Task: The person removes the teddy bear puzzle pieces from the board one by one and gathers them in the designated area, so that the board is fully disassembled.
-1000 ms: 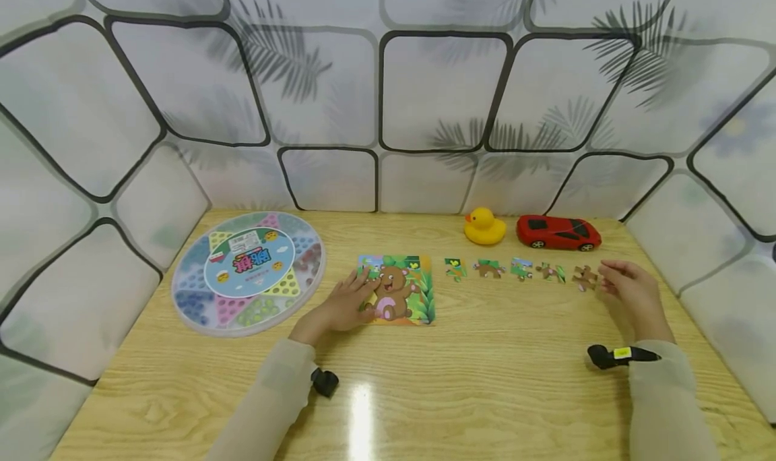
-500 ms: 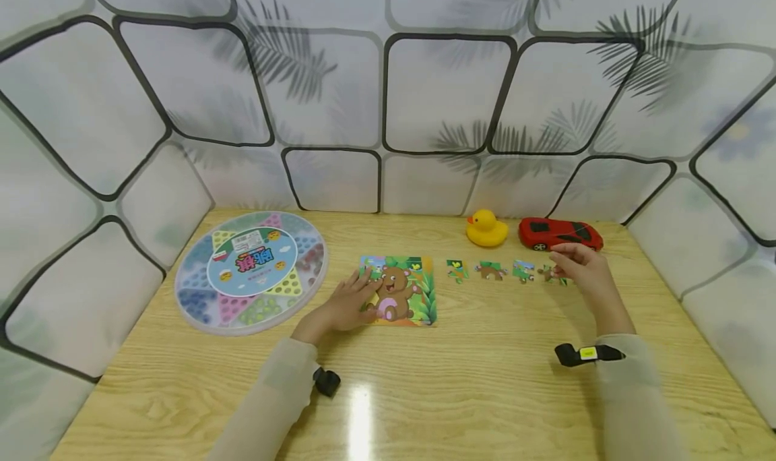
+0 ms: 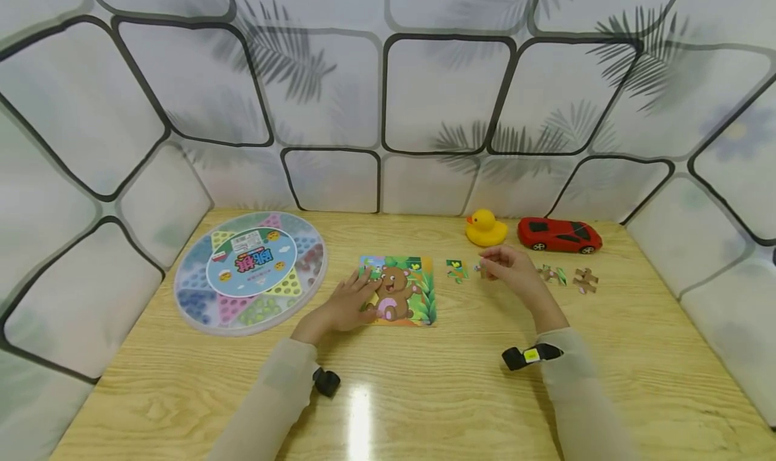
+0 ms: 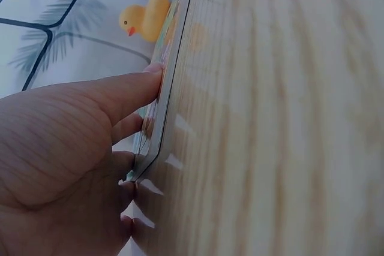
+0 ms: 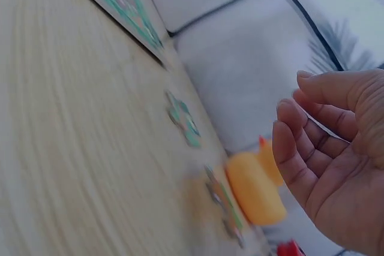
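A bear jigsaw puzzle [image 3: 407, 299] lies mid-table, and my left hand [image 3: 347, 304] rests on its left side with fingers extended. In the left wrist view the thumb [image 4: 135, 91] touches the front edge of the board. Right of the puzzle lies a row of loose jigsaw pieces. My right hand [image 3: 512, 269] hovers over this row, fingers loosely bent, with nothing between them in the right wrist view. It partly covers a brown piece [image 3: 479, 270] and hides the blue one. A green piece [image 3: 456, 270], a bear-and-leaf piece [image 3: 550, 274] and a brown piece [image 3: 585, 280] show beside it.
A yellow rubber duck [image 3: 486, 230] and a red toy car [image 3: 559, 235] stand behind the pieces, near the patterned back wall [image 3: 436, 90]. On the left lies a round board-game case [image 3: 250, 272] with coloured star points. Padded walls also bound both sides.
My right hand has moved left along the row, from the rightmost piece to the pieces nearer the puzzle. The car and the right-hand pieces are uncovered again. My left hand stays put.
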Motion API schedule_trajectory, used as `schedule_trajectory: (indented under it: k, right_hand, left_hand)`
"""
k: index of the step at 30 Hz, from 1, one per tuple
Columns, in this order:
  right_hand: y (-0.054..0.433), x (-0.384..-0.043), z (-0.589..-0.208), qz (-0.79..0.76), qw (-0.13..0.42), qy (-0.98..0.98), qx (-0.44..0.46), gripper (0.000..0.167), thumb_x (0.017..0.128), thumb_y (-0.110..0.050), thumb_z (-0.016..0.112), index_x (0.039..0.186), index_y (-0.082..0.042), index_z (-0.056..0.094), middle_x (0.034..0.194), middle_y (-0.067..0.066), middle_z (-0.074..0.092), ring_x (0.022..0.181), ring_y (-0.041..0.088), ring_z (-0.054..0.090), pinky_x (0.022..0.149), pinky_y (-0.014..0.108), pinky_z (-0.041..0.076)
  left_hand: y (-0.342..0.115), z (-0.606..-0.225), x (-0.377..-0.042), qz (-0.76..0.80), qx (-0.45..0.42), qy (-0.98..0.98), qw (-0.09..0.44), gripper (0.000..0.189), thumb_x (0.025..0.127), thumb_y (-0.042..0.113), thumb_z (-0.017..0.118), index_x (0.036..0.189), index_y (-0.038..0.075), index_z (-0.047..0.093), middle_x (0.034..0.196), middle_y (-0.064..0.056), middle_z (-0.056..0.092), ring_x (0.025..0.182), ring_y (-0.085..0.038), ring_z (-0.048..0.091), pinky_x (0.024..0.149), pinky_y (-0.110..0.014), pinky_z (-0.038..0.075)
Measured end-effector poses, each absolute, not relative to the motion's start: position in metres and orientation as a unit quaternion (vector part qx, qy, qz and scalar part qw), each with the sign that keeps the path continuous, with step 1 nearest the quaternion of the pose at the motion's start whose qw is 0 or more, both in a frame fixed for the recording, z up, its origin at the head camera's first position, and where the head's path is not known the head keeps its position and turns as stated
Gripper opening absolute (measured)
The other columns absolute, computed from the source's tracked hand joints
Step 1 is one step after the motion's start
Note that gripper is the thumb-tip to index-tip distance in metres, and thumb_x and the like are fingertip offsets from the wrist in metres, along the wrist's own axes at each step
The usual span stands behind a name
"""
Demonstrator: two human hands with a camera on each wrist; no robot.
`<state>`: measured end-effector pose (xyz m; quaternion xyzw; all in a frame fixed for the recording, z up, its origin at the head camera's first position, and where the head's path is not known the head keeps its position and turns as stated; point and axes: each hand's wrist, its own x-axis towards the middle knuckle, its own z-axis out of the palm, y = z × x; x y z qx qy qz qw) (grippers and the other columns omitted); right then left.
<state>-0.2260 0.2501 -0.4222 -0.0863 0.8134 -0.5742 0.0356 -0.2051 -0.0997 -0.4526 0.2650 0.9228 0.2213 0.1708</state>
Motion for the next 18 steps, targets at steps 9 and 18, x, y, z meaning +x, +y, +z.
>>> schedule_trajectory:
  k: [9, 18]
  right_hand:
    - [0.193, -0.230, -0.437, -0.585, 0.096, 0.797, -0.117, 0.032, 0.092, -0.013, 0.062, 0.113, 0.010, 0.057, 0.096, 0.018, 0.061, 0.076, 0.015, 0.057, 0.071, 0.027, 0.052]
    - [0.147, -0.232, -0.448, -0.585, 0.146, 0.783, -0.153, 0.028, 0.093, -0.009, 0.060, 0.113, 0.011, 0.058, 0.094, 0.021, 0.061, 0.073, 0.016, 0.057, 0.067, 0.026, 0.052]
  left_hand:
    - [-0.099, -0.452, -0.205, 0.222, 0.263, 0.923, 0.172, 0.067, 0.097, 0.035, 0.052, 0.151, 0.007, 0.023, 0.157, -0.017, 0.001, 0.143, -0.038, -0.004, 0.111, -0.058, 0.003]
    - [-0.099, -0.452, -0.205, 0.220, 0.262, 0.923, 0.175, 0.067, 0.097, 0.035, 0.051, 0.151, 0.008, 0.023, 0.157, -0.017, 0.000, 0.143, -0.038, -0.004, 0.112, -0.058, 0.004]
